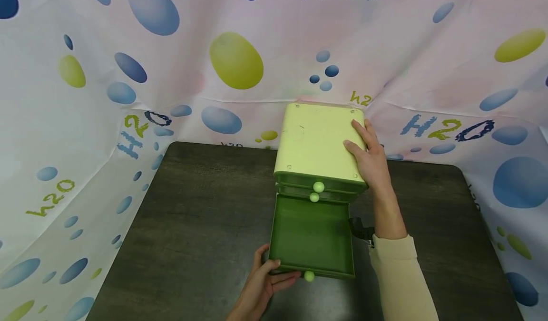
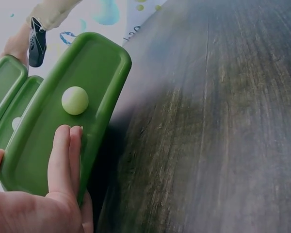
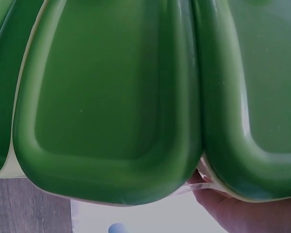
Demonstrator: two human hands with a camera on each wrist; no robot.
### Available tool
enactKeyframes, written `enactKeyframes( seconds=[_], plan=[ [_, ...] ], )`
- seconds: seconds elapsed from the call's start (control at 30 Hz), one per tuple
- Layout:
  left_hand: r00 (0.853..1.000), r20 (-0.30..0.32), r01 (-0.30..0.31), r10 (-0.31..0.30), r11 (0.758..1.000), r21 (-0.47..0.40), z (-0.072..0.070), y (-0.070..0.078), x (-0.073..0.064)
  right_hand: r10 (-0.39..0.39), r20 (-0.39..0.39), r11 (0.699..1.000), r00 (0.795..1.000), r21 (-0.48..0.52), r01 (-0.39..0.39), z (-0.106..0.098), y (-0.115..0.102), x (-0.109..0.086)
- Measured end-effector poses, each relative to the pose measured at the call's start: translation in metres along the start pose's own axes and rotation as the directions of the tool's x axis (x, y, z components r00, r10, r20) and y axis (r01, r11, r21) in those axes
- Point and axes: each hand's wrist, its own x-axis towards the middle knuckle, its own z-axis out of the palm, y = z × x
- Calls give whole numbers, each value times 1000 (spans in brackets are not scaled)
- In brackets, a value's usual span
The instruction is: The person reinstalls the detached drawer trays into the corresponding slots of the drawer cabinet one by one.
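Observation:
A small cabinet with a pale yellow shell [image 1: 318,140] stands at the back of the table. Its green bottom drawer [image 1: 311,238] is pulled far out, with nothing inside. My left hand [image 1: 262,283] holds this drawer's front left corner, thumb over the rim and two fingers straight against the front panel, beside the round light green knob [image 2: 75,100]. On the cabinet's top right edge rests my right hand [image 1: 373,164], thumb and a fingertip on the top, the other fingers partly hidden along the side. The upper drawer [image 3: 106,87] and middle drawer [image 3: 266,87] are pushed in.
The dark wooden table [image 1: 205,216] extends on both sides of the cabinet. Behind it and at the sides hangs a white cloth [image 1: 180,64] printed with blue and green ovals. A black wrist device [image 1: 361,229] sits by the right sleeve, close to the drawer's right side.

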Motion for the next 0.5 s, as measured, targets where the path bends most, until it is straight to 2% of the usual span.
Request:
enactKeyframes(
  seconds=[0.5],
  plan=[
    [1000, -20, -17, 17, 1000, -15, 7, 3, 4, -2, -6, 1000, 1000, 7, 2, 0, -2, -1]
  ],
)
